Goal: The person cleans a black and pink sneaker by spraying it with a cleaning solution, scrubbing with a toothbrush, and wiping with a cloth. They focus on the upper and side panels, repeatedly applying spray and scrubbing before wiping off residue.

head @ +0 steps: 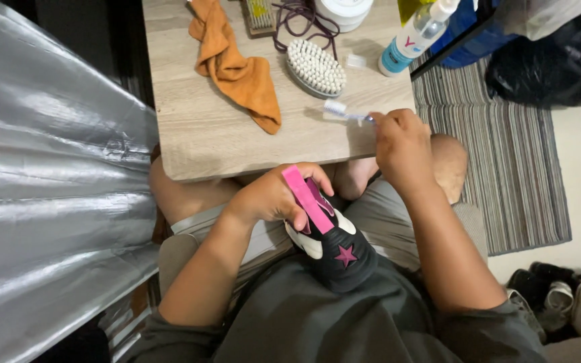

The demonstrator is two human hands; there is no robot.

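Seated person, head view looking down at lap and a low wooden table point(210, 134).

Left hand point(270, 198): grip closed around a small shoe point(334, 249), black with white sides, a pink star on the toe and a pink tongue strip standing up between thumb and fingers. The shoe rests on the lap, toe pointing toward the person, just below the table's near edge.

Right hand point(401, 144): grip pinched on the handle of a toothbrush point(344, 113), white bristle head pointing left, lying over the table's near right corner. Whether the head touches the table cannot be told.

On the table: an oval scrub brush point(315, 67) with white bristles facing up, just beyond the toothbrush; an orange cloth point(237, 67) crumpled to its left; a smaller wooden brush point(260, 17) at the far edge; dark purple laces point(304, 17) in a tangle.

Containers: a clear spray bottle point(415, 37) with blue label, lying tilted at the right edge (contents look clear; level not readable); a white round tub point(344, 10), lid on, contents hidden.

Floor, right: striped rug point(506, 154), black bag point(553, 60), several shoes point(566, 296).
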